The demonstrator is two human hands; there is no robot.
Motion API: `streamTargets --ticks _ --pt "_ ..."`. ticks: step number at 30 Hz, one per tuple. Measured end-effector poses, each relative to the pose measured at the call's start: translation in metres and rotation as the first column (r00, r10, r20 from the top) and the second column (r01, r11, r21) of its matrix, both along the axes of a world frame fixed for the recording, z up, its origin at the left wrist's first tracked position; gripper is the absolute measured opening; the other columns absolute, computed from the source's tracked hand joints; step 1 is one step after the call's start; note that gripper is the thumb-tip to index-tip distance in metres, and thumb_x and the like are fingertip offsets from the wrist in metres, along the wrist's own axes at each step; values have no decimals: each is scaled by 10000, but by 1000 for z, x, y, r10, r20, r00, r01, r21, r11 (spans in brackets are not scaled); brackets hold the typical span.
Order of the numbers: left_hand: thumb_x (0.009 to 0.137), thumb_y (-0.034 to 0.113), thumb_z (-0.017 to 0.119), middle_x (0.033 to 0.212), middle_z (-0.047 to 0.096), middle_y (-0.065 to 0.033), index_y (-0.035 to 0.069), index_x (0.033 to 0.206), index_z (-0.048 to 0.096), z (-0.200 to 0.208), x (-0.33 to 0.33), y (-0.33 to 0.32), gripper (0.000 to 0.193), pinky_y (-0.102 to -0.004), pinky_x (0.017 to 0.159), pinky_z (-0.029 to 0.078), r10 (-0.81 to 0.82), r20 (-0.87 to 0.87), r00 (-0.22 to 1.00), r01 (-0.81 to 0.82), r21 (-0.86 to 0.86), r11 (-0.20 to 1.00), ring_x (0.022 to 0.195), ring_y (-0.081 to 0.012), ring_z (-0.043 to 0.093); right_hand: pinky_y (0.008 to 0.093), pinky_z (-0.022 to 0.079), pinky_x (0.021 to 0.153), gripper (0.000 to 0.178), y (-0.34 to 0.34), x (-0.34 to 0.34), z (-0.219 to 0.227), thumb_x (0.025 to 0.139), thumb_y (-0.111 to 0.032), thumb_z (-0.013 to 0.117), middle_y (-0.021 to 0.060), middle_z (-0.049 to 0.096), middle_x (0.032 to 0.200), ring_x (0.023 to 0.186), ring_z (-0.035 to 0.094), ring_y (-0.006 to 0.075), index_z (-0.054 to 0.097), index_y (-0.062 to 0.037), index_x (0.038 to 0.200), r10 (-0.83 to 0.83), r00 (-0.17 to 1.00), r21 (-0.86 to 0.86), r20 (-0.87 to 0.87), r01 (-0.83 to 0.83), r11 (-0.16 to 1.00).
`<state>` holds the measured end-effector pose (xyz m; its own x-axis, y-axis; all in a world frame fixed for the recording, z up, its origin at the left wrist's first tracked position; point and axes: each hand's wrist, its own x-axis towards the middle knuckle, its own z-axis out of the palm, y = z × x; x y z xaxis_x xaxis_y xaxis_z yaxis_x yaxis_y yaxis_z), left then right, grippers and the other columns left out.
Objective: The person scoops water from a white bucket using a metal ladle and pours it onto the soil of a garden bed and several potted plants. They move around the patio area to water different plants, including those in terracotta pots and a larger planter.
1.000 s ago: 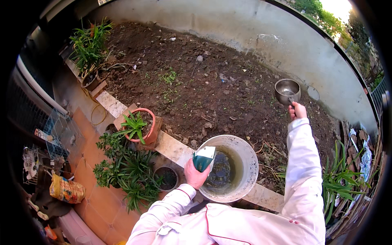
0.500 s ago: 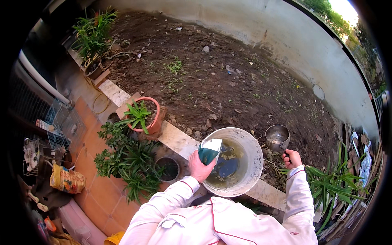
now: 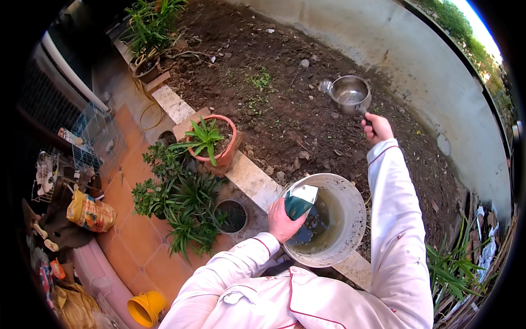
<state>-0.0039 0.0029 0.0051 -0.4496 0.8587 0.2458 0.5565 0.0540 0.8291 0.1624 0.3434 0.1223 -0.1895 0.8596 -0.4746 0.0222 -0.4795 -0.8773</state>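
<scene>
My right hand [image 3: 378, 129] is wrapped round the dark handle of a metal saucepan [image 3: 346, 105], held out over the soil. A clear splash of water [image 3: 325, 86] shows at the pan's left rim. Below, a white bucket [image 3: 357, 219] with a dirty inner wall holds murky, greenish water [image 3: 335, 229]. My left hand [image 3: 284, 222] grips a dark green packet [image 3: 298, 206] with a silvery-white top, at the bucket's left rim. My left fingers are partly hidden behind the packet.
A bed of dark soil [image 3: 296, 118] stretches to a pale wall [image 3: 408, 71]. Along its stone edging [image 3: 249, 178] stands a terracotta pot [image 3: 226, 153] with a green plant. Leafy potted plants [image 3: 189, 203], a yellow bucket [image 3: 143, 308] and a yellow bag [image 3: 90, 211] are at left.
My right hand has swung the saucepan forward and to the left, from beside the bucket to over the soil. Water now splashes at its rim. My left hand still holds the packet by the bucket.
</scene>
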Motion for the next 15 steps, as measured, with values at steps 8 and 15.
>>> streamTargets --ticks 8,15 --pt "637 297 758 860 575 -153 34 922 522 5 -1 0 454 -422 770 418 -2 2 1000 2 -12 1000 839 -335 549 194 235 297 244 -6 112 -28 932 -265 478 -15 478 597 380 342 41 489 -77 777 -205 979 21 -26 205 979" --pt "647 333 748 879 572 -161 21 935 527 7 -5 -4 478 -423 775 420 -16 20 1000 17 -30 999 854 -337 547 170 241 299 179 -169 199 -39 935 -252 464 -11 517 653 396 350 24 504 -103 844 -275 960 -73 43 278 958"
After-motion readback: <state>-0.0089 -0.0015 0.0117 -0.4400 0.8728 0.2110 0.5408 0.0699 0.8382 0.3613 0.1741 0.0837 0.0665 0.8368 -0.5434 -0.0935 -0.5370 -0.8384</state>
